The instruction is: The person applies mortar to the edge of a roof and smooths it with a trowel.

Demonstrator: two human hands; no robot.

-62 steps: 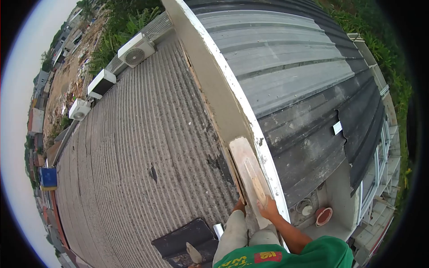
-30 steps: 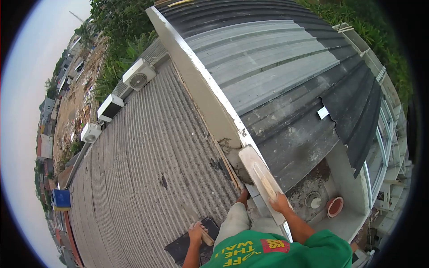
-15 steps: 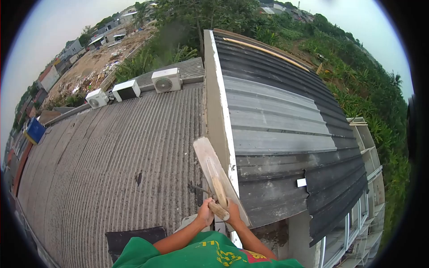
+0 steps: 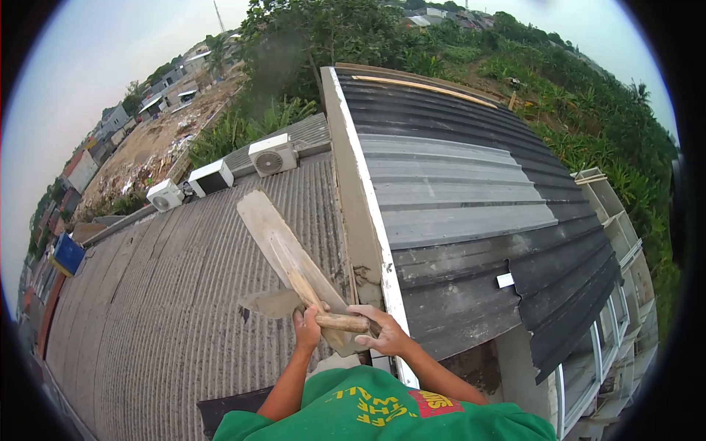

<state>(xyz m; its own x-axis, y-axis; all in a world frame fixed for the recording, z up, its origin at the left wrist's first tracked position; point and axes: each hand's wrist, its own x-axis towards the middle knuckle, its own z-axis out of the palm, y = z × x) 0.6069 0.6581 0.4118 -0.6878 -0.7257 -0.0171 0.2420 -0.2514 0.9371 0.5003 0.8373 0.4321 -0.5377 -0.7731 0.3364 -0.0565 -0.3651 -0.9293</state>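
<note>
A long, worn wooden plastering float (image 4: 273,239) points up and left in front of me, with its wooden handle on the upper face. My left hand (image 4: 307,328) is closed at the lower end of that handle. A trowel (image 4: 271,303) lies crosswise there, its greyish blade sticking out to the left past the float. The trowel's round wooden handle runs right, over the float's lower end. My right hand (image 4: 386,334) has its fingers and thumb around the end of the trowel handle. Part of the left fingers is hidden behind the tools.
A narrow plastered wall with a white top edge (image 4: 368,198) runs ahead. Left of it lies a corrugated grey roof (image 4: 162,294) with air-conditioner units (image 4: 272,154). Dark metal roofing (image 4: 456,301) slopes on the right, with a ragged edge above an opening.
The float has swung left and away from the wall. My left hand has moved to the float's handle, and my right hand has gone from there to the trowel handle's end.
</note>
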